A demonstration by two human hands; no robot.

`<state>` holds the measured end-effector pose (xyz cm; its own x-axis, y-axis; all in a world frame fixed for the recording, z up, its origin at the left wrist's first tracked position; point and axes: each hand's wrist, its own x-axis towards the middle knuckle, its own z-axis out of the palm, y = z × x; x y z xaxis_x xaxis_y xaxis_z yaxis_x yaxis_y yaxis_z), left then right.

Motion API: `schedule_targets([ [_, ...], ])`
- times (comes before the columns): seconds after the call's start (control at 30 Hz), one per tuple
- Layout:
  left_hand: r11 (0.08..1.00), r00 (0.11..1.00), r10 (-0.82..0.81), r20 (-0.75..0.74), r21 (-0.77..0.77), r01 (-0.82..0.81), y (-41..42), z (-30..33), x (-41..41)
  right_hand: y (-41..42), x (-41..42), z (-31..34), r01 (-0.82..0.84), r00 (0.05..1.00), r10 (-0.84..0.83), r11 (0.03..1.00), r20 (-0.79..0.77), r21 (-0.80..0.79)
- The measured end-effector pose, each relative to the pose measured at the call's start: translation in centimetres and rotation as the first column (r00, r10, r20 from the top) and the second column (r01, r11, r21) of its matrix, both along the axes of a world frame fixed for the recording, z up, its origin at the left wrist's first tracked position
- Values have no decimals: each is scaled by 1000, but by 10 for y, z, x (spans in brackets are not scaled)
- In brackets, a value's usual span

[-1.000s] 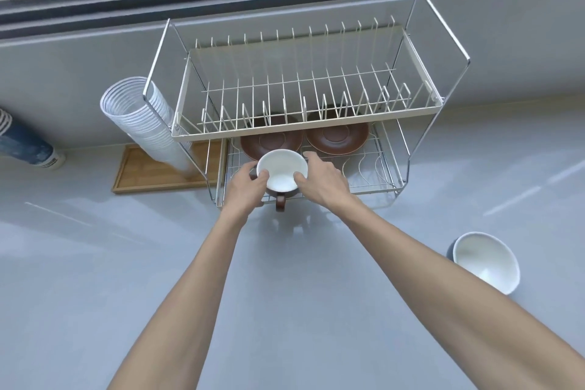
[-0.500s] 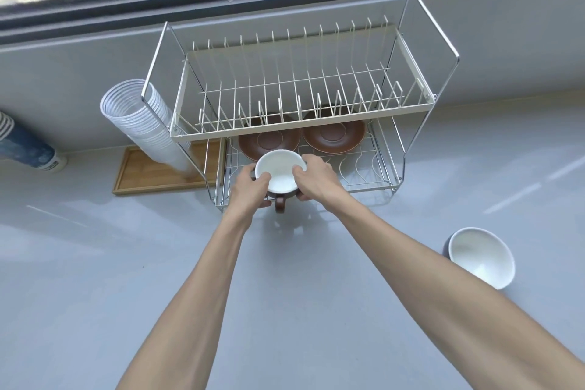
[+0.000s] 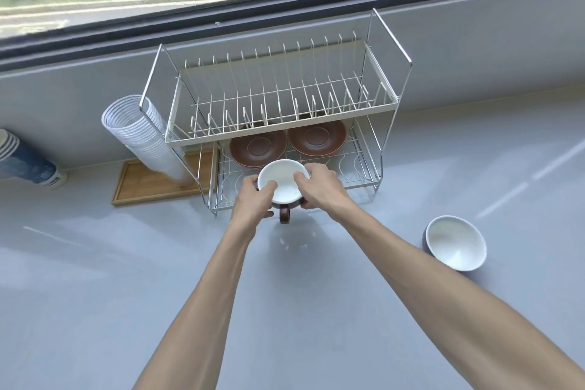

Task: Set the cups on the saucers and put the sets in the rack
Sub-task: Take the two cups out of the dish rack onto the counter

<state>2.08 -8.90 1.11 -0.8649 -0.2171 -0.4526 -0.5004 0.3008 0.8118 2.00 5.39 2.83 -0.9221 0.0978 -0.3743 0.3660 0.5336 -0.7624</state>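
While both hands close round one cup (image 3: pixel 282 181), the step in hand is, by my judgement, carrying that cup into the lower shelf of the rack (image 3: pixel 278 123). The left hand (image 3: pixel 253 199) grips the cup's left side with fingers curled over the rim, and the right hand (image 3: pixel 318 184) clasps its right side; the cup is upright, white inside and brown outside, its handle pointing back toward the person. It sits at the front edge of the lower shelf, just before the left saucer (image 3: pixel 258 147); whether it rests on the wire or is held clear, I cannot tell. The right saucer (image 3: pixel 316 137) lies beside the left one, both bare and partly under the upper shelf. A second cup (image 3: pixel 455 242) stands well apart on the counter (image 3: pixel 95 294) to the right. The next move likely calls for sliding the cup forward under the upper shelf and lowering it centred on the left saucer, keeping it level and clear of the shelf bar above.
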Motion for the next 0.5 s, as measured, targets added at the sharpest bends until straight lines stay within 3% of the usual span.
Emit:
schedule_targets([
  [0.5, 983, 990, -131, 58, 141, 122, 57, -4, 63, 64, 85, -4, 86, 996, -86, 996, -7, -9],
])
